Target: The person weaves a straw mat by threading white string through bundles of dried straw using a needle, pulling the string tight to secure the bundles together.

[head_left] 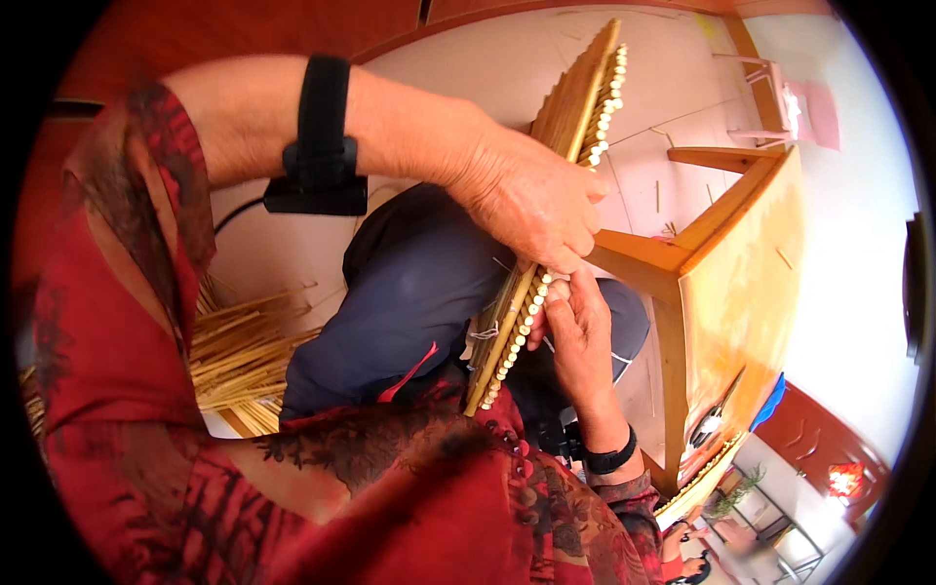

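A flat mat of straight tan stalks (563, 109), bound side by side, stands on edge across my lap. Its row of pale cut ends (515, 353) runs along the side facing right. Over the middle of this mat lies my left hand (531, 200), its fingers closed on the edge. My right hand (582, 336) is just below, fingers curled and pinched close to the cut ends. What the right fingertips hold is hidden. A bit of white thread (485, 332) shows on the mat's lower part. Black bands circle both wrists.
Many loose stalks (244, 356) lie on the floor at the left. At the right stands a wooden table (746, 292) bearing a dark-bladed tool (717, 411) and a blue item (768, 402). Another stalk piece (702, 480), a person's hand (682, 536) and a pink chair (770, 97) are beyond.
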Demonstrator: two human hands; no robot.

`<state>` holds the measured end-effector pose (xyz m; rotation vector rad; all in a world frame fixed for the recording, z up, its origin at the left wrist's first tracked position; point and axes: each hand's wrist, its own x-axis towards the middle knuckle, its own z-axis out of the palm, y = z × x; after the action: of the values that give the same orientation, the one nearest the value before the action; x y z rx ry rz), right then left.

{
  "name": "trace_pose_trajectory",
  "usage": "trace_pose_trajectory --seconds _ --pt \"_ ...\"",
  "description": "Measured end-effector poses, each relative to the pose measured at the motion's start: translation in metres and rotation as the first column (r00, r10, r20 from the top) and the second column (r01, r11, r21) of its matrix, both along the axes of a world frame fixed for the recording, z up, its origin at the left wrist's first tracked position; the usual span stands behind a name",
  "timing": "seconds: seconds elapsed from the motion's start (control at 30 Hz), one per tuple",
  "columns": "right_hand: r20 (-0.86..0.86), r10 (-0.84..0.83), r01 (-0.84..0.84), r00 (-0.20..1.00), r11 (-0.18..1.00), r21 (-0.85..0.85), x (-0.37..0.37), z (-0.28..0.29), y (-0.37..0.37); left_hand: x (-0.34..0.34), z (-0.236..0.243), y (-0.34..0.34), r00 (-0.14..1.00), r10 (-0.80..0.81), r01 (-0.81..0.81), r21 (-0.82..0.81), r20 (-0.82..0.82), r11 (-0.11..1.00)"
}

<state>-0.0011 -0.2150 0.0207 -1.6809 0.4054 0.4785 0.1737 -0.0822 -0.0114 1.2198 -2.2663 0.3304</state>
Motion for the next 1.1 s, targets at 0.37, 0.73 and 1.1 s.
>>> trace_pose_trajectory --seconds 0.37,0.73,1.1 --pt "0.493 0.409 0.071 0.768 0.711 -0.7 -0.05 0.068 -0.038 -0.011 0.06 0.031 0.955 0.296 -0.289 0.195 -0.005 0.937" --pt "0.836 0.162 0.311 0.524 0.878 -0.365 0.007 0.08 -0.103 -0.049 0.144 0.027 0.575 0.814 -0.724 0.414 -0.08 0.552" --pt "0.848 0.302 0.001 0.435 0.942 -0.336 0.048 0.147 -0.095 -0.078 0.169 0.054 0.404 0.84 -0.597 0.591 -0.362 0.542"
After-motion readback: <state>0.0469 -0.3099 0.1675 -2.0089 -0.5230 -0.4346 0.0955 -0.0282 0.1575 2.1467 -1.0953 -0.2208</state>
